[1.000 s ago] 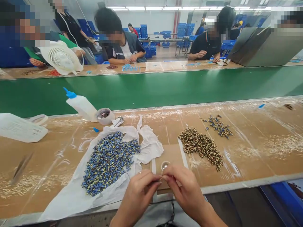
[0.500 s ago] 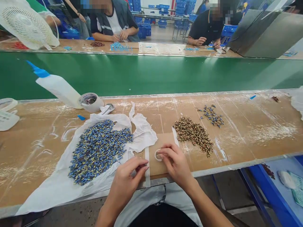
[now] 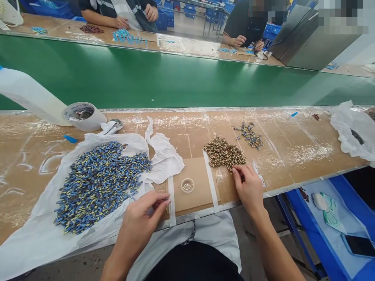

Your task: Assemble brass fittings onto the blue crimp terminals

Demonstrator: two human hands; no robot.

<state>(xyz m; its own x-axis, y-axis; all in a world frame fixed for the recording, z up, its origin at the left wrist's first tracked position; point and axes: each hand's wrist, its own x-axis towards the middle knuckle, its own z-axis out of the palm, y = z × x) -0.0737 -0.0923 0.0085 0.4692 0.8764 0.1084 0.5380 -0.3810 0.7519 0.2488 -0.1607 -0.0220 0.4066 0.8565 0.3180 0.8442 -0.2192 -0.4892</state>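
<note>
My left hand (image 3: pixel 146 214) is closed in a pinch just left of a cardboard pad (image 3: pixel 191 201); whatever sits between its fingertips is too small to make out. A small round, clear, shallow dish (image 3: pixel 187 185) lies on the pad, with a thin stick-like piece across it. My right hand (image 3: pixel 249 185) reaches the near right edge of a pile of tiny brown-and-cream pieces (image 3: pixel 224 152), thumb and fingers drawn together there; what they grip is hidden. Left of the pad, a big heap of small blue-and-yellow pieces (image 3: pixel 102 187) is spread over white sheeting (image 3: pixel 38 238).
A white bottle (image 3: pixel 32 95) leans by a tape roll (image 3: pixel 84 117) at the left. Behind the brown pile lies a small blue-and-brown cluster (image 3: pixel 250 134). A green belt (image 3: pixel 175 84) runs beyond the table; two people sit across it. A phone (image 3: pixel 359 246) lies lower right.
My right hand has left the small round dish and moved right to the brown pile. My left hand stays pinched beside the pad. The view has shifted slightly.
</note>
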